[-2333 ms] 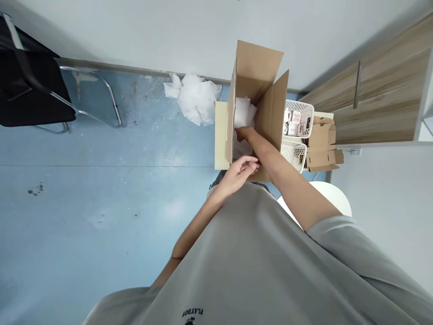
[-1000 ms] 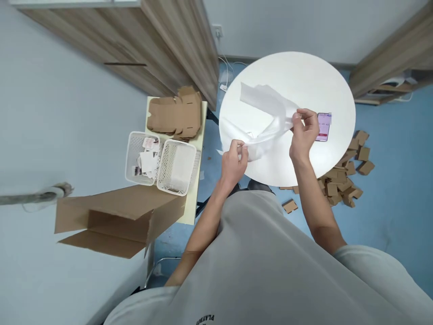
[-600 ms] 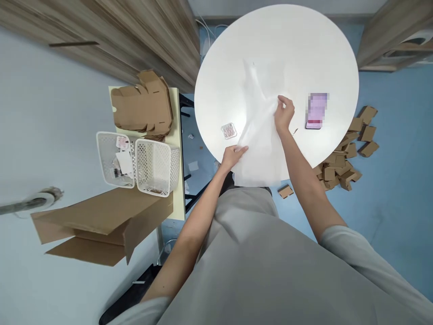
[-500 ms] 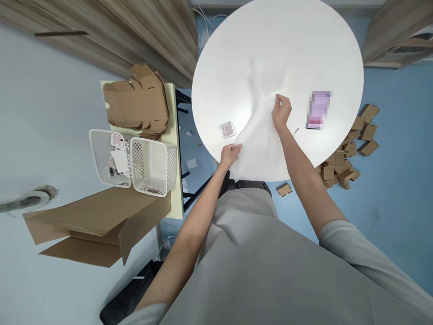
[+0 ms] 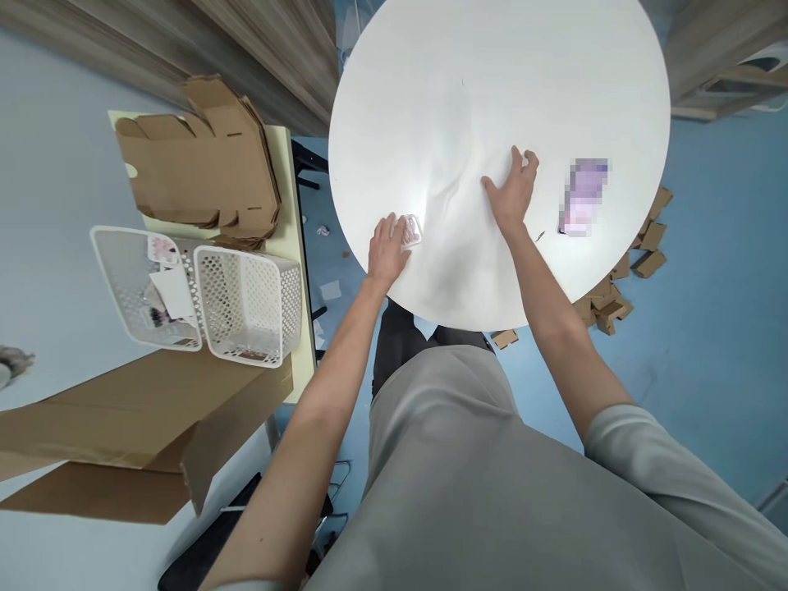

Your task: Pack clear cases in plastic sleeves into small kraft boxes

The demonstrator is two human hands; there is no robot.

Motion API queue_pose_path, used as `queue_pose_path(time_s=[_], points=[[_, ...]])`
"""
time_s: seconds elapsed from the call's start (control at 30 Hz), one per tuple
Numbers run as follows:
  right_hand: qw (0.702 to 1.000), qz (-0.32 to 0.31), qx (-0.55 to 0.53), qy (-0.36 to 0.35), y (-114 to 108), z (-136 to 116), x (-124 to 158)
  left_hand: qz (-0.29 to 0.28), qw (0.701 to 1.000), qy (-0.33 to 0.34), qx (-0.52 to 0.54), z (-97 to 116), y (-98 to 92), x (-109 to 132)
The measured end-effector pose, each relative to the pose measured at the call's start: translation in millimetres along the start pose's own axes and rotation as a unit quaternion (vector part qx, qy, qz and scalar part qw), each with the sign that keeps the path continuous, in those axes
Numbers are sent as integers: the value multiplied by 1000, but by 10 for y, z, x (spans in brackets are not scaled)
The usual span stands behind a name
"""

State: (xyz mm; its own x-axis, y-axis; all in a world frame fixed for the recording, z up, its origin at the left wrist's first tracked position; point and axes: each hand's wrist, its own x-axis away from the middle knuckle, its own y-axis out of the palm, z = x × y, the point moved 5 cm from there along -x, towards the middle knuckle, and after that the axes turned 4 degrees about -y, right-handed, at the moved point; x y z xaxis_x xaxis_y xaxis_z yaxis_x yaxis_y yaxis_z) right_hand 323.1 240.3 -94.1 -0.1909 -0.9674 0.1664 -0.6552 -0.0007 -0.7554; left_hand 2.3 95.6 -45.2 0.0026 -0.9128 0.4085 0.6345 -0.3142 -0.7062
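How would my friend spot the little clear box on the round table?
Find the big round white table. Toward its near left edge sits the clear box, partly hidden by the person's left hand. It's small, squarish and see-through, unlike the longer purple phone on the right.

The sheet [image 5: 461, 267] and table [image 5: 584, 82] are white, the floor [image 5: 707, 369] blue, the cardboard [image 5: 197, 176] brown.

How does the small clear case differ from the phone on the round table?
The clear case is smaller and looks transparent; the phone is longer, with a pixelated purple-pink front. The left hand overlaps the clear case's edge, while the phone lies apart from the right hand. Both lie on the white round table.
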Motion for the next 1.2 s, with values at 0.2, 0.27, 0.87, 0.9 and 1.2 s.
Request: queue_pose_path(time_s=[0.2, 0.27, 0.87, 0.9, 1.2], points=[[998, 19, -40, -37, -321, 158, 1138, 24, 999, -10, 36, -235, -146, -47], [998, 2, -49, 27, -411, 302, 1624, 43, 998, -6, 41, -200, -161, 137], [982, -90, 10, 166, -350, 110, 2712, -178, 970, 152, -64, 310, 733, 686], [986, -82, 0, 143, -360, 6, 2728, -174, 972, 147, -64, 317, 725, 697], [977, -212, 11, 1, 262, -816, 2773, -80, 979, -111, 149, 203, 572, 741]])
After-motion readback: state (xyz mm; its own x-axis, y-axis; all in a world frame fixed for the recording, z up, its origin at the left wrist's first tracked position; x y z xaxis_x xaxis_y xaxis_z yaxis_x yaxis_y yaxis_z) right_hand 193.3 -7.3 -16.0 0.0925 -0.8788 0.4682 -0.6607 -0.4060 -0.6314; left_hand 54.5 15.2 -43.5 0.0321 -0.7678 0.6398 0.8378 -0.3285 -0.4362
